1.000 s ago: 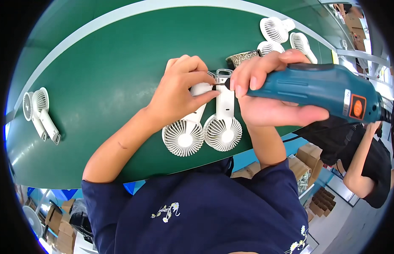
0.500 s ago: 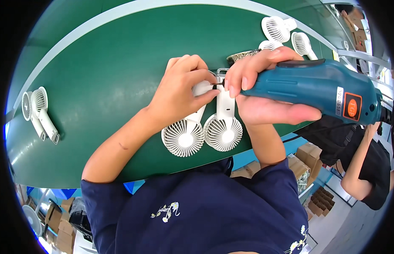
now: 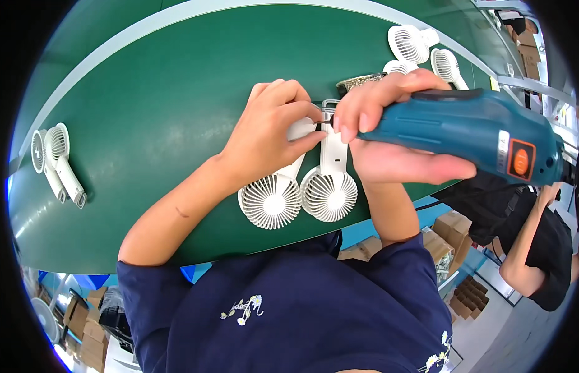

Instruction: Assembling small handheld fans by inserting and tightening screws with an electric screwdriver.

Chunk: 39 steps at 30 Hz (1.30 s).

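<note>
Left hand: the left hand (image 3: 268,133) lies on the green table (image 3: 152,81) with its fingers (image 3: 302,112) curled down over the handle of the left fan (image 3: 271,199), pinning it just beside the other fan's handle.
Right hand: the right hand (image 3: 389,133) is wrapped round the blue electric screwdriver (image 3: 470,133), fingers closed on its barrel, thumb underneath.
Screwdriver: held nearly level, its nose pointing at the fan handles where the two hands meet (the bit itself is hidden behind the fingertips); an orange patch shows near its rear end.
Fans in hand: two small white handheld fans, the left fan and the right fan (image 3: 330,193), lie side by side at the table's near edge, round grilles toward the person and almost touching, handles running away toward the middle of the table.
Other fans: a pair of white fans (image 3: 53,158) lies near the table's left end, well apart from the hands; three more white fans (image 3: 420,53) lie toward the far right corner.
Dish: a small round dish (image 3: 358,81) sits just beyond the right hand's fingers; what it holds cannot be made out.
Nearby: another person in a black top (image 3: 538,242) stands off the table's right end.
</note>
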Tool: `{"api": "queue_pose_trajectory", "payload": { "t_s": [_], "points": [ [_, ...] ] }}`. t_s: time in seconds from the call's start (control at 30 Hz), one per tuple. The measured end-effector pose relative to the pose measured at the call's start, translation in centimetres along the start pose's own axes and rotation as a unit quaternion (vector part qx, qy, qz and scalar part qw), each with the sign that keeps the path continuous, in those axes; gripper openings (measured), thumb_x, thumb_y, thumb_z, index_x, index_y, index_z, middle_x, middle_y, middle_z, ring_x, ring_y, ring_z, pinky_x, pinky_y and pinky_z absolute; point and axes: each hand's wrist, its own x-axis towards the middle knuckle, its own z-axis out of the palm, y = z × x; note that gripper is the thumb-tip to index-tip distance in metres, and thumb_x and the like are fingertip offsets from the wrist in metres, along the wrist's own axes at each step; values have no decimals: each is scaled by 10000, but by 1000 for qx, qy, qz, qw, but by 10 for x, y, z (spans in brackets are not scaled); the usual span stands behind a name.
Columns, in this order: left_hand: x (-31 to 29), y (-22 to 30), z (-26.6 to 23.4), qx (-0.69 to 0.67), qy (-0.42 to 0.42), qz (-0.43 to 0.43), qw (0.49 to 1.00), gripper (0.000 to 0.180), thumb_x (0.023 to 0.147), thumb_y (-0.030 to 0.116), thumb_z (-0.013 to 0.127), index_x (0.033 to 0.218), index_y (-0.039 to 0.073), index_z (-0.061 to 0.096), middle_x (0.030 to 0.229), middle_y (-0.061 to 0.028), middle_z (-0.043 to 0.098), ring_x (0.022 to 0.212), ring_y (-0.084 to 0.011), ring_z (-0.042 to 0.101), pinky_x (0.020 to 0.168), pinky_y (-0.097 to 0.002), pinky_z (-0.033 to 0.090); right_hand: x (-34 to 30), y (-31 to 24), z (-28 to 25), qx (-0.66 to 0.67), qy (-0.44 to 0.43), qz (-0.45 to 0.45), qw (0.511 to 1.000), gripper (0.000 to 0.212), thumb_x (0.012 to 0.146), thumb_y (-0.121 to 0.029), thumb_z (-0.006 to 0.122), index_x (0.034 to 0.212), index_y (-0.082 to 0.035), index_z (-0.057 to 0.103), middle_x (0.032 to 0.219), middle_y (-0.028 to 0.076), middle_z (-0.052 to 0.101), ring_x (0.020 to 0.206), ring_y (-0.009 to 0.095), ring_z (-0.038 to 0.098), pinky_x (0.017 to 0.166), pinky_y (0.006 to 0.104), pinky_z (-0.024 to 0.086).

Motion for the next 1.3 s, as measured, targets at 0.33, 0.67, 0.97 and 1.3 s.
{"api": "queue_pose_trajectory", "payload": {
  "t_s": [0.33, 0.67, 0.97, 1.3],
  "points": [
    [1, 3, 2, 8, -8, -8, 1000, 173, 750, 131, 801, 877, 93, 692, 888, -27, 541, 883, -215, 553, 855, -346, 398, -5, 1, -3, 4, -19, -2, 1000, 1049, 706, -935, 478, 1216, -18, 490, 695, 109, 556, 471, 232, 560, 448, 352, 508],
    [0, 3, -2, 22, -22, -6, 1000, 168, 763, 130, 803, 869, 121, 672, 883, -9, 531, 877, -205, 535, 874, -348, 385, -1, -52, -50, -82, 110, -76, 988, 913, 807, -919, 332, 1211, -134, 560, 679, 35, 532, 465, 185, 506, 435, 350, 411],
    [3, 4, 2, 30, -16, 3, 999, 177, 753, 130, 811, 867, 134, 676, 869, -2, 529, 857, -199, 538, 861, -344, 380, -12, -33, -48, -101, 140, -48, 984, 946, 776, -946, 322, 1210, -138, 553, 649, 37, 510, 410, 177, 470, 390, 336, 433],
    [5, 15, 3, -20, 39, 26, 999, 202, 746, 115, 818, 908, 112, 699, 866, 6, 541, 828, -190, 535, 848, -341, 381, -5, -65, -26, -39, 48, -65, 996, 950, 803, -923, 333, 1275, -127, 548, 728, 47, 545, 475, 185, 499, 436, 332, 415]
  ]
}}
